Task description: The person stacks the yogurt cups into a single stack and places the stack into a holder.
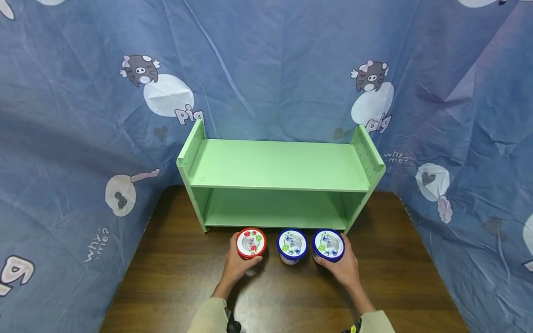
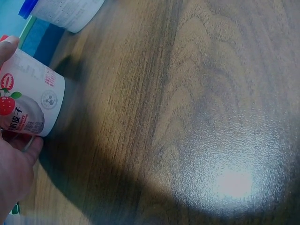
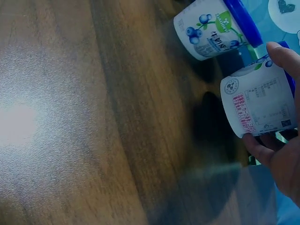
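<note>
Gripping red-lidded strawberry cup [image 1: 251, 242], blue-lidded blueberry cup [image 1: 328, 244]

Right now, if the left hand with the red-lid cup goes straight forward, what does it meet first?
Probably the green shelf: the left hand holding the red-lid cup points at its lower opening near the left side panel. Nothing stands between them, though depth is unclear.

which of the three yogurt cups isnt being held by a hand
The middle blue-lidded cup. It stands untouched between the red-lidded cup, gripped by the left hand, and the other blue-lidded cup, gripped by the right hand.
</note>
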`<action>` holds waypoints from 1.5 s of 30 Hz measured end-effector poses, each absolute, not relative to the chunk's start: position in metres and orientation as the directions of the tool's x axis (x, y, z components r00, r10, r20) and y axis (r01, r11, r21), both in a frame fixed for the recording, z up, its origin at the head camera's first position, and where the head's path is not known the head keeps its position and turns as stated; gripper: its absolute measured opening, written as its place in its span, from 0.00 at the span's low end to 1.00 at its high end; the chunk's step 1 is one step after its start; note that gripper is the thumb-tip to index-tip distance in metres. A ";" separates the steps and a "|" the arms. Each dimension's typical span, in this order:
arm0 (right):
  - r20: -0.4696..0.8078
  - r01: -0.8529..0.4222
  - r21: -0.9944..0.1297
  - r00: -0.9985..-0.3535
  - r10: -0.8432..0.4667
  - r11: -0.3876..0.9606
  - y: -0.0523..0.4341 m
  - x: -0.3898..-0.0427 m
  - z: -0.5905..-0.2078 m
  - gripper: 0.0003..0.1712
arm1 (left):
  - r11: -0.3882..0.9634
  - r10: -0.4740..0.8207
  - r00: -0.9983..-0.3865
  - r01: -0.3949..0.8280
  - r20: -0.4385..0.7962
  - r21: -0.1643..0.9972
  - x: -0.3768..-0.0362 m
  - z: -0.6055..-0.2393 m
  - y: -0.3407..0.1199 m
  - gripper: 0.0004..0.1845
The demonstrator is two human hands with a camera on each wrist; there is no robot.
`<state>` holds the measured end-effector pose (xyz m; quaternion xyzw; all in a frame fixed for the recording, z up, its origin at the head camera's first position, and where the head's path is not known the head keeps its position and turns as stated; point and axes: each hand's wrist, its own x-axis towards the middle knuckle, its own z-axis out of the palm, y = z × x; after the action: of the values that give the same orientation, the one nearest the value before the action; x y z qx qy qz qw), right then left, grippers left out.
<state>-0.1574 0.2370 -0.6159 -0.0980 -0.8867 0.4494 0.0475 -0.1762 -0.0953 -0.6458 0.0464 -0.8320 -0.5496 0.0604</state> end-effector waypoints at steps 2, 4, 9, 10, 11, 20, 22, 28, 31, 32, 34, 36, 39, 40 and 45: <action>-0.007 0.137 -0.807 -0.975 0.222 0.574 0.237 -0.157 -0.612 0.68 | 0.387 -0.144 -0.988 -0.013 0.047 0.922 -0.176 -0.646 -0.096 0.57; -0.008 0.141 -0.809 -0.974 0.228 0.571 0.236 -0.157 -0.608 0.68 | 0.381 -0.146 -0.988 -0.015 0.045 0.924 -0.176 -0.646 -0.096 0.57; 0.016 0.127 -0.811 -0.971 0.239 0.570 0.235 -0.158 -0.601 0.66 | 0.377 -0.147 -0.988 -0.012 0.047 0.926 -0.175 -0.646 -0.096 0.57; 0.023 0.121 -0.811 -0.971 0.239 0.572 0.235 -0.159 -0.600 0.65 | 0.377 -0.146 -0.988 -0.012 0.047 0.926 -0.175 -0.646 -0.096 0.57; 0.027 0.118 -0.812 -0.971 0.239 0.572 0.234 -0.159 -0.600 0.65 | 0.380 -0.146 -0.988 -0.011 0.048 0.925 -0.175 -0.646 -0.097 0.57; 0.009 0.130 -0.809 -0.972 0.233 0.573 0.231 -0.161 -0.589 0.66 | 0.390 -0.149 -0.988 -0.018 0.044 0.921 -0.175 -0.646 -0.097 0.57; 0.010 0.127 -0.810 -0.973 0.231 0.572 0.231 -0.161 -0.586 0.66 | 0.388 -0.149 -0.988 -0.018 0.044 0.921 -0.175 -0.646 -0.097 0.56; 0.044 0.094 -0.820 -0.973 0.227 0.564 0.227 -0.164 -0.575 0.67 | 0.381 -0.149 -0.988 -0.016 0.044 0.925 -0.175 -0.646 -0.097 0.56; 0.063 0.076 -0.825 -0.972 0.225 0.560 0.225 -0.166 -0.571 0.66 | 0.379 -0.148 -0.988 -0.014 0.046 0.925 -0.175 -0.645 -0.096 0.56; 0.067 0.072 -0.825 -0.972 0.224 0.560 0.224 -0.167 -0.569 0.66 | 0.378 -0.148 -0.988 -0.011 0.048 0.926 -0.175 -0.645 -0.096 0.56; 0.072 0.064 -0.827 -0.973 0.219 0.559 0.222 -0.167 -0.566 0.66 | 0.381 -0.146 -0.988 -0.005 0.055 0.925 -0.175 -0.645 -0.096 0.57; 0.070 0.062 -0.830 -0.974 0.215 0.554 0.221 -0.168 -0.563 0.66 | 0.380 -0.142 -0.988 0.000 0.058 0.925 -0.175 -0.645 -0.096 0.56; 0.068 0.057 -0.830 -0.977 0.202 0.554 0.218 -0.168 -0.559 0.66 | 0.374 -0.133 -0.989 0.004 0.058 0.927 -0.175 -0.645 -0.096 0.56; 0.066 0.057 -0.831 -0.977 0.200 0.553 0.218 -0.168 -0.558 0.66 | 0.373 -0.130 -0.990 0.004 0.057 0.928 -0.175 -0.646 -0.096 0.56; 0.065 0.051 -0.829 -0.980 0.186 0.557 0.214 -0.170 -0.552 0.66 | 0.369 -0.124 -0.991 0.003 0.052 0.930 -0.176 -0.646 -0.096 0.57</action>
<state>-0.1701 0.2144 -0.5517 -0.0676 -0.8795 0.4655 0.0725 -0.1760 -0.0961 -0.6463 0.0366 -0.8253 -0.5607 0.0564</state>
